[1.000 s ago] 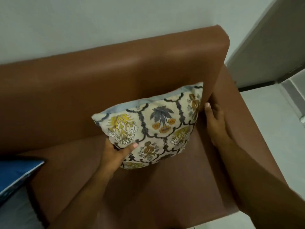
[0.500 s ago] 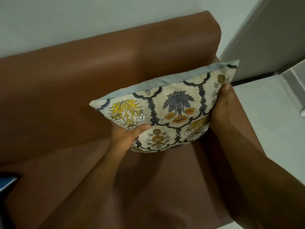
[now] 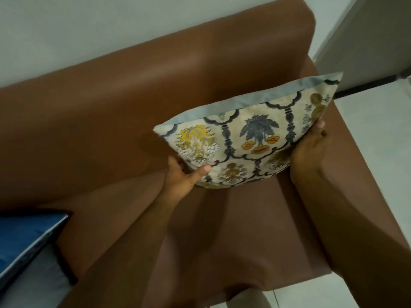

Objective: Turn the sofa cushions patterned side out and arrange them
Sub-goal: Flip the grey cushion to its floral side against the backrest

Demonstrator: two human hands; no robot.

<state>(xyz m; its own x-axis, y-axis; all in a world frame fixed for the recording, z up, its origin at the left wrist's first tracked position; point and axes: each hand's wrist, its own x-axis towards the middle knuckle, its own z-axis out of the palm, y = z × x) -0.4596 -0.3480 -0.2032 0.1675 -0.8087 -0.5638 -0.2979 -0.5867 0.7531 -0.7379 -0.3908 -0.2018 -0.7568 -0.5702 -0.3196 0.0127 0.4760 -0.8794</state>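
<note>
A cream cushion [image 3: 251, 138] printed with yellow, blue and orange flowers and edged in pale blue hangs in the air above the right end of the brown sofa [image 3: 111, 103]. Its patterned side faces me. My left hand [image 3: 184, 178] grips its lower left corner, thumb on the print. My right hand [image 3: 311, 150] presses against its right edge, fingers behind the fabric. The cushion tilts, its right corner raised above the sofa's armrest.
A blue cushion [image 3: 24, 236] with a dark edge lies at the lower left on the seat. The sofa's backrest stands against a white wall [image 3: 89, 25]. A pale tiled floor [image 3: 378, 141] and a grey door frame lie to the right.
Both hands lifted the cushion off the seat corner and carried it up and to the right. My right hand moved from the armrest onto the cushion's right edge.
</note>
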